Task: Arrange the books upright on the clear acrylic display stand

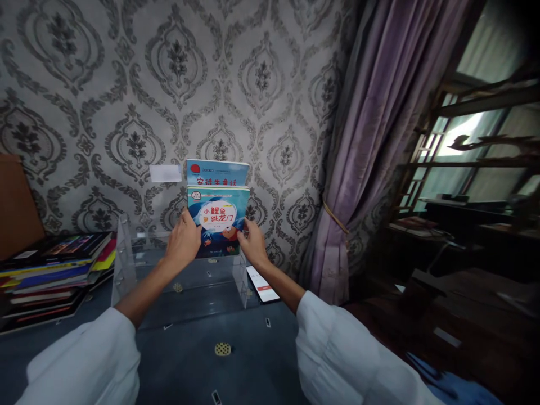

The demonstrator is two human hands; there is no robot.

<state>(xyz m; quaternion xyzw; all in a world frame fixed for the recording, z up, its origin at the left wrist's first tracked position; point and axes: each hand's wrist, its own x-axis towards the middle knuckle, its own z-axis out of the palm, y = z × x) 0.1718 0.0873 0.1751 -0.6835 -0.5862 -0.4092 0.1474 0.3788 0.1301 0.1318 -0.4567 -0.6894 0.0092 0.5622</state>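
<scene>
Both of my hands hold a blue children's book (218, 220) upright inside a clear acrylic rack (126, 264) on a blue table surface. My left hand (184, 238) grips the book's left edge with fingers curled. At its lower right edge is my right hand (252, 242), fingers closed round it. A second blue book (217, 173) stands upright just behind, its top showing above the held one. White sleeves cover both forearms.
A stack of flat books (54, 275) lies at the left. A phone (262, 284) with a lit screen rests right of the rack. Patterned wallpaper is behind, a purple curtain (367, 157) and dark wooden shelves (472, 185) to the right.
</scene>
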